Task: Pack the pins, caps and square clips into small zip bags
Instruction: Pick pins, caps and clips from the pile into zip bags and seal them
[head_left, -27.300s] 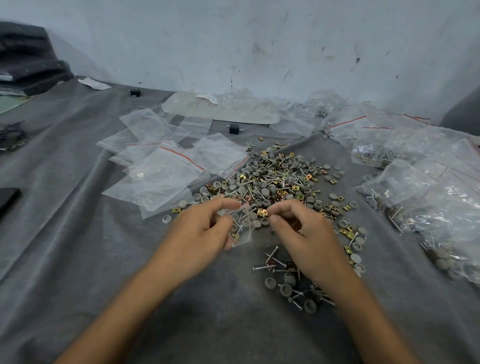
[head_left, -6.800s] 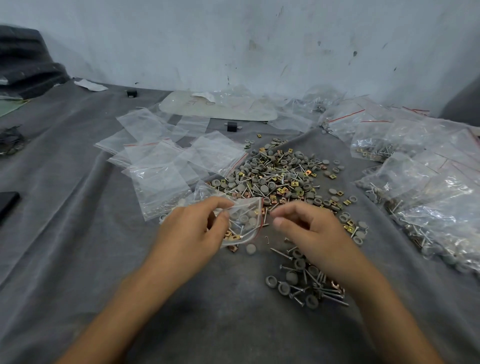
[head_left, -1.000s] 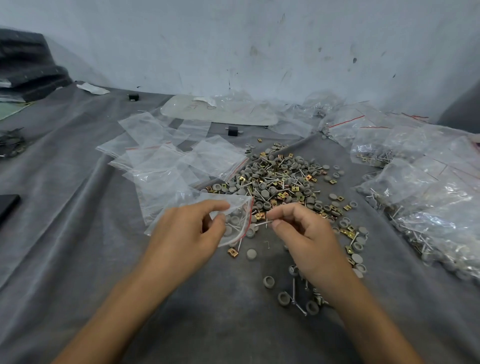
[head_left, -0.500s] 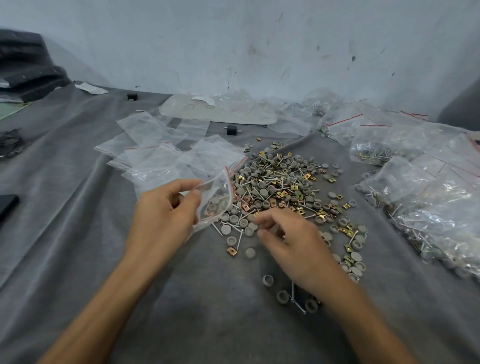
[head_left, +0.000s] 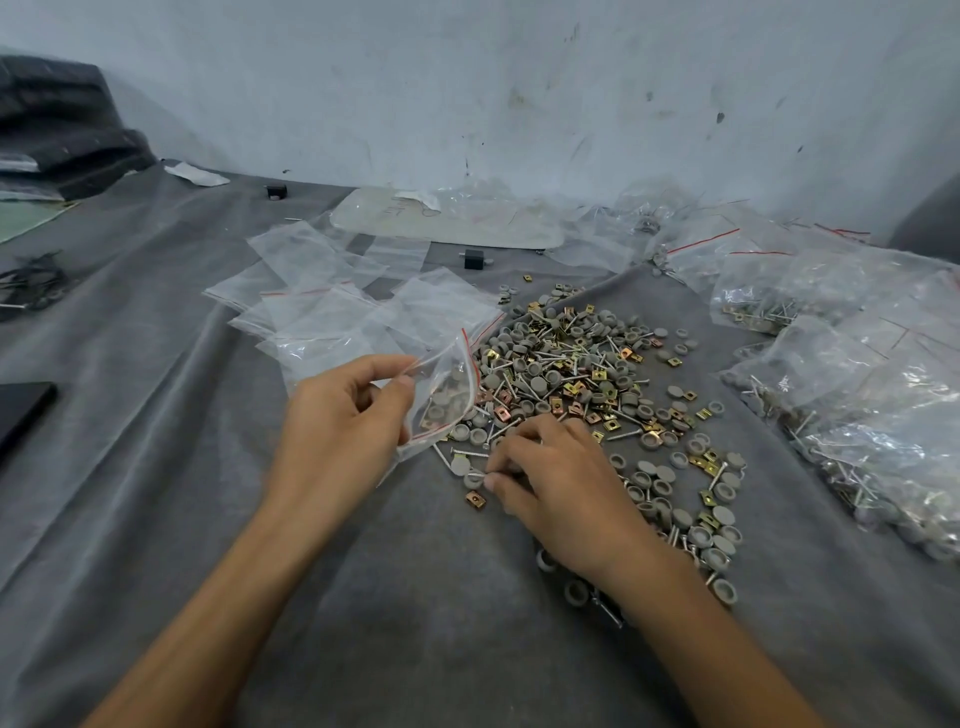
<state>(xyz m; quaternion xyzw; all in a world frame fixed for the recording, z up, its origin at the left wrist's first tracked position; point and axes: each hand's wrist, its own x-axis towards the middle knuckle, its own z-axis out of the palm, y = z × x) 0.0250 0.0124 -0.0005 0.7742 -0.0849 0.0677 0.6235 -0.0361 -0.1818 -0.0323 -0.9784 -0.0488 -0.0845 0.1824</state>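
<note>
Grey cloth (head_left: 156, 467) covers the table. At its centre the left hand (head_left: 337, 421) pinches an open zip bag (head_left: 448, 397) with caps and clips inside, just left of the loose pile (head_left: 571, 374). The right hand (head_left: 561, 478) curls onto the pile's near edge, pinching a pin (head_left: 482, 474). Filled bags (head_left: 857, 395) lie right.

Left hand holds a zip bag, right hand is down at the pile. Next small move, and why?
Probably lift the right hand and carry the pin its fingers seem to pinch up to the zip bag: the left hand holds it with its red-lined mouth facing the pile, caps already inside.
</note>
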